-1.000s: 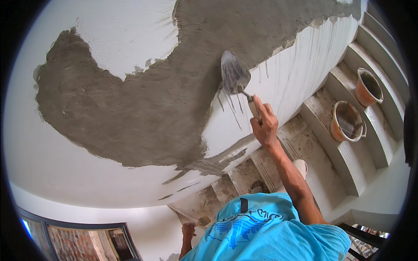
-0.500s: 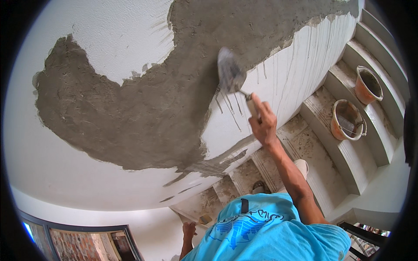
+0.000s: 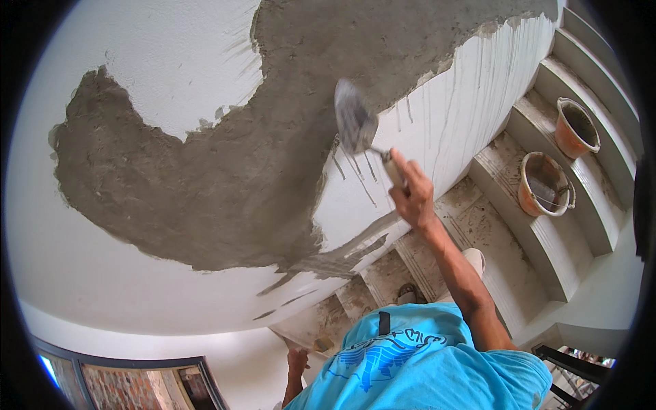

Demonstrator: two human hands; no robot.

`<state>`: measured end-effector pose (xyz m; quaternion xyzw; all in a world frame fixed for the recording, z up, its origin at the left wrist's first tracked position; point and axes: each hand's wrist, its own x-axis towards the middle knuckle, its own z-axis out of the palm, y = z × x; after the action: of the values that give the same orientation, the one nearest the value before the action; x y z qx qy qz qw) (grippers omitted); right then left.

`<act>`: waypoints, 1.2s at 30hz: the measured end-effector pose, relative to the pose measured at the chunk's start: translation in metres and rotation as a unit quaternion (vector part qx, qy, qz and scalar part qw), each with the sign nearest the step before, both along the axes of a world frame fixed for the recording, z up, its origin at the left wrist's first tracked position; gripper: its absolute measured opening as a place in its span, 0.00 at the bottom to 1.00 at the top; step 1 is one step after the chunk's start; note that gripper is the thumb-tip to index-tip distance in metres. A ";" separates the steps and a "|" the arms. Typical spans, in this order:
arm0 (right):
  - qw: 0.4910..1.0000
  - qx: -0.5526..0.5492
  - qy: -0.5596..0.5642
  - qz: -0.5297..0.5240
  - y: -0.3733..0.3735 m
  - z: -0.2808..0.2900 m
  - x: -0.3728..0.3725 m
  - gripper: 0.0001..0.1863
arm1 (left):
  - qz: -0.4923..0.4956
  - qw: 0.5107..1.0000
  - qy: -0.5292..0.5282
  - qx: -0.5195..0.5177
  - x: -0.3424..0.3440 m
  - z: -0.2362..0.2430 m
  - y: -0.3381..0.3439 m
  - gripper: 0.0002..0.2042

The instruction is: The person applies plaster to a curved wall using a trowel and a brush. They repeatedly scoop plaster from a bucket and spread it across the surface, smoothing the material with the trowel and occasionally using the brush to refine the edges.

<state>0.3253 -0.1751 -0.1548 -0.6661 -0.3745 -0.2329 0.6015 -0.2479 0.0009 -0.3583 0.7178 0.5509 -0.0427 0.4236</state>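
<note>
My right hand (image 3: 414, 193) grips the wooden handle of a pointing trowel (image 3: 354, 117). The blurred blade lies over the lower margin of a large grey mortar patch (image 3: 178, 191) on the white wall (image 3: 150, 301), where dark drips run down from the patch. Low in the view, my left hand (image 3: 297, 359) hangs beside my blue shirt with its fingers curled; whether it holds anything is too small to make out.
A curved staircase (image 3: 519, 246) runs along the wall, its treads stained with mortar. Two orange buckets (image 3: 526, 181) stand on separate steps at right. My feet show on the lower steps. A dark-framed window is at bottom left, a black railing (image 3: 567, 362) at bottom right.
The trowel blade has shifted a little to the left along the patch edge, with my right hand following slightly. The whole view has drifted slightly; the buckets stand on the same steps.
</note>
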 end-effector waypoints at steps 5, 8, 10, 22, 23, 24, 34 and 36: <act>0.999 -0.019 -0.017 -0.032 0.002 0.016 0.021 0.46 | -0.031 0.999 -0.011 0.006 0.013 0.017 -0.003 0.14; 0.995 -0.089 -0.027 0.028 0.000 -0.002 -0.007 0.47 | -0.171 0.982 0.035 0.073 -0.021 -0.021 0.009 0.14; 0.985 -0.156 -0.030 0.071 -0.009 -0.005 -0.026 0.46 | -0.191 0.979 0.017 0.071 -0.034 -0.038 0.013 0.14; 0.994 -0.010 -0.033 -0.104 0.012 0.010 0.026 0.44 | 0.059 0.997 0.036 -0.042 -0.011 -0.038 0.003 0.15; 0.995 -0.023 -0.033 -0.093 0.015 0.002 0.022 0.44 | 0.056 0.996 0.053 -0.045 -0.013 -0.039 0.000 0.15; 0.995 -0.055 -0.046 -0.068 0.016 -0.006 0.009 0.44 | -0.013 0.998 0.055 -0.024 -0.020 -0.043 0.000 0.15; 0.996 0.026 -0.002 -0.086 -0.002 0.027 0.032 0.44 | -0.141 0.989 0.037 0.034 -0.016 -0.031 0.007 0.15; 0.994 0.028 -0.010 -0.102 0.004 0.042 0.043 0.43 | -0.139 0.989 0.019 0.036 -0.046 -0.060 0.015 0.16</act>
<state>0.3687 -0.1711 -0.1133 -0.6813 -0.3038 -0.3102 0.5894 -0.2936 0.0156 -0.4178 0.8013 0.4546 -0.0955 0.3770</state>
